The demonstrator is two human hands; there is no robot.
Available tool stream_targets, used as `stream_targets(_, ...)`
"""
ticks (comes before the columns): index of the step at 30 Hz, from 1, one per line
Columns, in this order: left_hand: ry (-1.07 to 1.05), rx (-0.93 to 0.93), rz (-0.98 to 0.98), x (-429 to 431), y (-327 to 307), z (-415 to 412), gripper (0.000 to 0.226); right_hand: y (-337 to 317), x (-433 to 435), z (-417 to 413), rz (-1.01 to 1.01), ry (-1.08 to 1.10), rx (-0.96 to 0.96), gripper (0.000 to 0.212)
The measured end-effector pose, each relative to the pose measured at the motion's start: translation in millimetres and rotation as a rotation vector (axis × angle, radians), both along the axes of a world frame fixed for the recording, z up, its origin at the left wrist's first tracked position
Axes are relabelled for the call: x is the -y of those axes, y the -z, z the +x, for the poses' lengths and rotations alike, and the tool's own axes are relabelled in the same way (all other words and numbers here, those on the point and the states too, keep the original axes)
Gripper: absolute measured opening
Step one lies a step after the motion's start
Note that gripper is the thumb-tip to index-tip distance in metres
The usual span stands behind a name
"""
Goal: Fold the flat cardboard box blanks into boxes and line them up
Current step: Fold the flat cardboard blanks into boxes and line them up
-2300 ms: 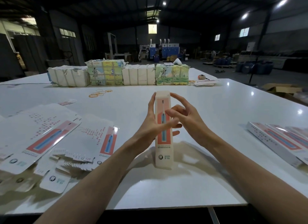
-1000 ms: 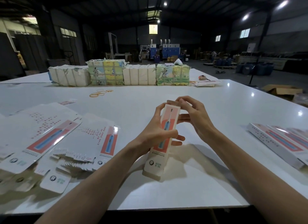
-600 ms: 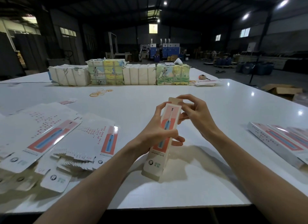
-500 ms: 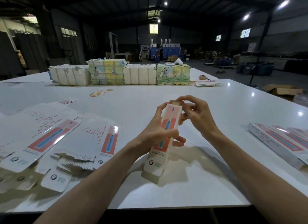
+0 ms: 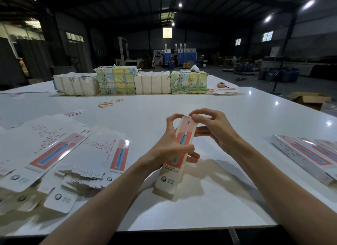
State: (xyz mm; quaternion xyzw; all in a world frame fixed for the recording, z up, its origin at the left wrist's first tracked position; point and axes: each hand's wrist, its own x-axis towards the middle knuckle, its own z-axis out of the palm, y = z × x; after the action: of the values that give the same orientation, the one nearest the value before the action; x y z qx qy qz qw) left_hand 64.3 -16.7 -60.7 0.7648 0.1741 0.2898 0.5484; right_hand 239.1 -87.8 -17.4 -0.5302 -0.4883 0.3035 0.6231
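Our left hand [image 5: 169, 148] wraps the tilted box [image 5: 166, 181] mid-length at 6 o'clock, hiding part of its print. Our right hand [image 5: 213, 130] pinches its top end. The label's small writing is unreadable. Flat blanks [image 5: 73, 153] lie at 9 o'clock, finished boxes [image 5: 306, 153], cut off, at 3, and wrapped bundles [image 5: 151, 82] at 12.

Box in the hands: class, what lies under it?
Bare white table and shadow lie under the tilted box. The left hand covers its middle; whether its lower end touches the table cannot be told.
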Motion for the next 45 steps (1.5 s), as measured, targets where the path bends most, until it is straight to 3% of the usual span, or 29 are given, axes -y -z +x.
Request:
stream_targets(17, 0.015, 0.036, 0.070, -1, 2, 2, 0.109, -2, 0, -4, 0.014, 0.084, 0.036, 0.016)
stream_targets(26, -0.145, -0.041, 0.304, 2, 2, 2, 0.097, -3, 0, -3, 0.004, 0.057, 0.042, 0.020)
stream_targets(30, -0.117, -0.023, 0.197, 0, 4, 1, 0.106, -2, 1, -1, -0.012, 0.024, 0.038, 0.019)
stream_targets(39, -0.047, 0.030, -0.053, -1, 0, 2, 0.098, 0, 1, -4, -0.047, -0.083, -0.029, 0.019)
stream_targets(45, 0.010, 0.115, -0.216, 0, 0, 3, 0.099, 9, -1, -12, 0.102, 0.091, 0.210, 0.016)
